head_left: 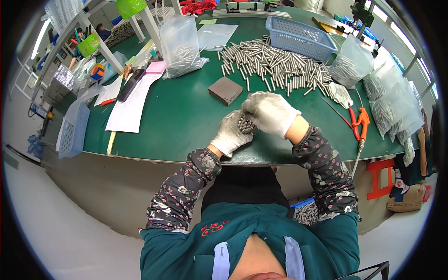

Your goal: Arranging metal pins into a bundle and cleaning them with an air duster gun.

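My left hand [230, 132], in a white glove, is wrapped round a bundle of metal pins [246, 125] near the front edge of the green table. The pins' ends face up in a tight cluster. Just above them is my right hand [270, 112], also gloved, its fingers bent together over the bundle's far side. What those fingertips pinch, if anything, is hidden. Beyond my hands lies a brown square block [225, 90]. A wide heap of loose metal pins [275, 63] spreads over the table behind it.
A blue plastic basket [301, 38] stands behind the heap. Clear bags of pins [347, 60] sit at the right, near an orange air gun [362, 122] with a hose and red-handled pliers [353, 123]. Papers [133, 105] and a bag of pins [181, 49] lie left.
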Available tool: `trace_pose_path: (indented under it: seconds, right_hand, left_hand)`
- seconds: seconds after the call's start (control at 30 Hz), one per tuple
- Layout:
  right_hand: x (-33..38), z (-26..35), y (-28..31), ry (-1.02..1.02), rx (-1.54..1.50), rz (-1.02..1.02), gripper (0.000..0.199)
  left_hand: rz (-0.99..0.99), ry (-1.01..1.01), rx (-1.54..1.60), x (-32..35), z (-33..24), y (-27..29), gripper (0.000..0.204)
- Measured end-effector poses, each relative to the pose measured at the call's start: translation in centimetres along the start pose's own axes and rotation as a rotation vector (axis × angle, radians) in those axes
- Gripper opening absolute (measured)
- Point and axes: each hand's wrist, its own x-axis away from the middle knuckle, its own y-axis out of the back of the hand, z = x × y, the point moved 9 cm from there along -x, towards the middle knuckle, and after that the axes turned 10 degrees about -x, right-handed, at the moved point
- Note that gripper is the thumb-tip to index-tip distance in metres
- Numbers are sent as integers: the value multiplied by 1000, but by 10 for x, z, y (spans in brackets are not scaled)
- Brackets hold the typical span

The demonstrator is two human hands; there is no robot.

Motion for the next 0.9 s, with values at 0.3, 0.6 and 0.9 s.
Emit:
trace_pose_path:
  seconds: [0.3,0.6,0.9]
  right_hand:
    - [10,-10,37,-131,-33,-128,10]
    - [70,-55,-11,-518,162,772,18]
    - [70,-75,0,-561,53,472,21]
  left_hand:
    - [97,136,90,1,-10,-5,38]
    - [180,152,111,3,-18,-8,39]
    - [159,153,183,5,-24,-4,34]
